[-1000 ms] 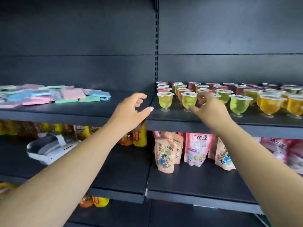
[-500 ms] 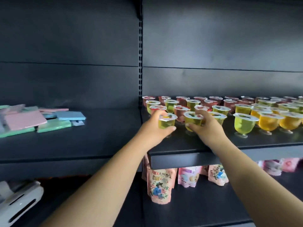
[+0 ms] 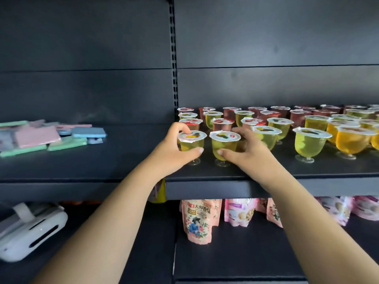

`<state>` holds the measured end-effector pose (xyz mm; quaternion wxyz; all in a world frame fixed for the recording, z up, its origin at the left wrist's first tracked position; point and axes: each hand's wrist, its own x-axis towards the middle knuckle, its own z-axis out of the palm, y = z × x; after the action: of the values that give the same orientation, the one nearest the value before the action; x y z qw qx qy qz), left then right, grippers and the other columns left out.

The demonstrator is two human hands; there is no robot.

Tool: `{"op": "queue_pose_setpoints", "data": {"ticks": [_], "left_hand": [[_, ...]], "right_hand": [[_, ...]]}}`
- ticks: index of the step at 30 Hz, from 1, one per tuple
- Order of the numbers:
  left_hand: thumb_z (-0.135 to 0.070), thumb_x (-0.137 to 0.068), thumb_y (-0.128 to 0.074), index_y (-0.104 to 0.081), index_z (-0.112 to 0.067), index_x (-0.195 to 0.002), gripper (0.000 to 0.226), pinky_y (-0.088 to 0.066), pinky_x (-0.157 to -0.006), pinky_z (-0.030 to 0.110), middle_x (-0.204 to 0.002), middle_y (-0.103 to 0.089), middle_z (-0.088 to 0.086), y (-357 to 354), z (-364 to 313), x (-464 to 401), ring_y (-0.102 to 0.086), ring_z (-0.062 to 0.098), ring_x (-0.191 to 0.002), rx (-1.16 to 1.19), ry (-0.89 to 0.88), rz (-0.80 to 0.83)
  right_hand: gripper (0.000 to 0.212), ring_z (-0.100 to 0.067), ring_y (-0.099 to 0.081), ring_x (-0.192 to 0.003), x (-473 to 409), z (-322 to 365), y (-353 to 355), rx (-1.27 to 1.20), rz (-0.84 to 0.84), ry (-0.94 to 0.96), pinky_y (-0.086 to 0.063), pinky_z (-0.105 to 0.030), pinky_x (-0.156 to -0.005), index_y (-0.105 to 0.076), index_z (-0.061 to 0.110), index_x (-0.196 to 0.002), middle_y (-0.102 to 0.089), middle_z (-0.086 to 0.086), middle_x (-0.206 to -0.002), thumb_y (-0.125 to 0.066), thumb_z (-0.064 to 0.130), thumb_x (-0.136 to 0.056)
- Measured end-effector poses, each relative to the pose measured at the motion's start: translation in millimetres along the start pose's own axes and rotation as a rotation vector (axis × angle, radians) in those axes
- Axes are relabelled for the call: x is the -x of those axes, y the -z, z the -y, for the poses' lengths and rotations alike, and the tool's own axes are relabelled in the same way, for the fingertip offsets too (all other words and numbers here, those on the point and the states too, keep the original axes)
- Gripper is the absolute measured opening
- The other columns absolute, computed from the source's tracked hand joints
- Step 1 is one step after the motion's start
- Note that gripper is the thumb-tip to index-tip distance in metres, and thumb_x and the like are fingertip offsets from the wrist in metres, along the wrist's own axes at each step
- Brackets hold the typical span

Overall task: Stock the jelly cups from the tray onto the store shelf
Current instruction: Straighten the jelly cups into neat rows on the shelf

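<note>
Hands on two front-row jelly cups at the store shelf (image 3: 287, 171) edge.

Head view: left hand (image 3: 174, 152) wraps a curled grip round the left green jelly cup (image 3: 191, 141), fingers on its lid, thumb on its wall. Right hand (image 3: 244, 152), just beside it, pinches the right green jelly cup (image 3: 224, 142) with thumb in front, fingers behind. Both cups stand upright on the shelf. Behind and right of them stand more red, green and orange cups (image 3: 307, 140). Left of them lie pastel packs (image 3: 37, 136); below hang pink pouches (image 3: 199, 220).
</note>
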<state>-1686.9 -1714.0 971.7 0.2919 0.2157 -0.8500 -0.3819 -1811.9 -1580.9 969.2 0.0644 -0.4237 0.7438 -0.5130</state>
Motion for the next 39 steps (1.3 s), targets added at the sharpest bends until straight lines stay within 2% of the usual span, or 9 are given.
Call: {"op": "queue_pose_setpoints", "data": {"ticks": [6, 10, 12, 15, 18, 21, 24, 31, 39], "left_hand": [[-0.036, -0.081, -0.066, -0.031, -0.037, -0.102, 0.041, -0.041, -0.061, 0.016, -0.096, -0.051, -0.015, -2.1, -3.4, 0.4, -0.055, 0.002, -0.078, -0.022, 0.01, -0.018], [-0.062, -0.066, -0.063, -0.027, -0.04, -0.116, 0.065, -0.05, -0.088, 0.029, -0.106, -0.058, -0.008, 7.8, -4.4, -1.1, -0.06, 0.01, -0.1, 0.22, 0.054, -0.001], [-0.057, -0.078, -0.058, -0.034, -0.035, -0.115, 0.049, -0.05, -0.092, 0.037, -0.099, -0.059, -0.008, 23.0, -2.4, -11.6, -0.06, 0.013, -0.102, 0.223, 0.033, -0.094], [-0.05, -0.083, -0.056, -0.044, -0.03, -0.108, 0.034, -0.047, -0.096, 0.042, -0.098, -0.057, -0.01, 44.1, -6.7, -43.6, -0.058, 0.014, -0.102, 0.047, 0.004, -0.195], [-0.047, -0.081, -0.061, -0.052, -0.029, -0.104, 0.03, -0.046, -0.096, 0.035, -0.105, -0.059, -0.01, 47.2, -17.0, -75.1, -0.056, 0.01, -0.104, -0.116, -0.052, -0.052], [-0.043, -0.079, -0.065, -0.054, -0.031, -0.1, 0.027, -0.045, -0.097, 0.031, -0.112, -0.059, -0.007, 44.8, -17.8, -97.1, -0.057, 0.009, -0.104, -0.265, -0.117, 0.118], [-0.039, -0.076, -0.069, -0.056, -0.03, -0.099, 0.028, -0.045, -0.097, 0.028, -0.104, -0.061, -0.011, 50.6, -9.3, -108.8, -0.059, 0.007, -0.101, -0.206, -0.094, 0.223], [-0.027, -0.061, -0.072, -0.057, -0.014, -0.117, 0.059, -0.052, -0.087, 0.021, -0.114, -0.06, -0.001, 52.7, 22.6, -120.3, -0.061, 0.007, -0.102, 0.187, 0.028, 0.37], [-0.012, -0.073, -0.069, -0.067, -0.019, -0.095, 0.023, -0.055, -0.081, 0.019, -0.102, -0.071, 0.002, 31.5, 38.0, -115.1, -0.067, 0.007, -0.091, 0.359, 0.074, 0.405]], "right_hand": [[0.072, 0.0, -0.042, -0.092, 3.4, 2.1, 1.9, 0.062, 0.019, 0.02, -0.033, -0.013, -0.072, -0.031, 0.026, -0.138, -0.04, 0.019, -0.103, -0.07, 0.036, -0.078], [0.082, -0.006, -0.043, -0.116, 4.7, 10.9, 13.4, -0.067, 0.016, 0.015, -0.04, -0.015, -0.089, -0.027, 0.022, -0.142, -0.045, 0.008, -0.13, -0.07, 0.037, -0.073], [0.08, -0.01, -0.045, -0.122, 2.6, 23.1, 25.0, -0.093, -0.051, 0.057, -0.042, -0.03, -0.101, -0.031, 0.019, -0.142, -0.045, 0.001, -0.138, -0.07, 0.035, -0.073], [0.067, -0.011, -0.052, -0.114, -17.2, 46.3, 37.2, 0.047, -0.061, 0.109, -0.041, -0.026, -0.099, -0.039, 0.014, -0.138, -0.049, -0.001, -0.135, -0.067, 0.029, -0.08], [0.046, -0.028, -0.062, -0.105, -49.1, 63.7, 42.6, 0.281, 0.018, 0.05, -0.048, -0.037, -0.092, -0.054, 0.014, -0.126, -0.062, -0.001, -0.118, -0.065, 0.03, -0.084], [0.032, -0.023, -0.062, -0.094, -83.2, 72.3, 42.8, 0.591, 0.172, 0.002, -0.05, -0.035, -0.083, -0.064, 0.012, -0.112, -0.067, -0.006, -0.109, -0.06, 0.033, -0.088], [0.04, -0.02, -0.056, -0.109, -109.7, 73.7, 36.5, 0.767, 0.327, -0.01, -0.045, -0.032, -0.094, -0.06, 0.014, -0.12, -0.062, 0.0, -0.12, -0.061, 0.035, -0.086], [0.06, -0.018, -0.051, -0.118, -138.1, 50.0, 30.9, 0.782, 0.534, -0.111, -0.038, -0.037, -0.106, -0.051, 0.019, -0.13, -0.056, 0.005, -0.126, -0.069, 0.038, -0.076], [0.058, -0.011, -0.054, -0.108, -147.2, 46.4, 30.3, 0.772, 0.589, -0.12, -0.039, -0.026, -0.093, -0.053, 0.019, -0.127, -0.058, 0.013, -0.113, -0.07, 0.035, -0.075]]}}
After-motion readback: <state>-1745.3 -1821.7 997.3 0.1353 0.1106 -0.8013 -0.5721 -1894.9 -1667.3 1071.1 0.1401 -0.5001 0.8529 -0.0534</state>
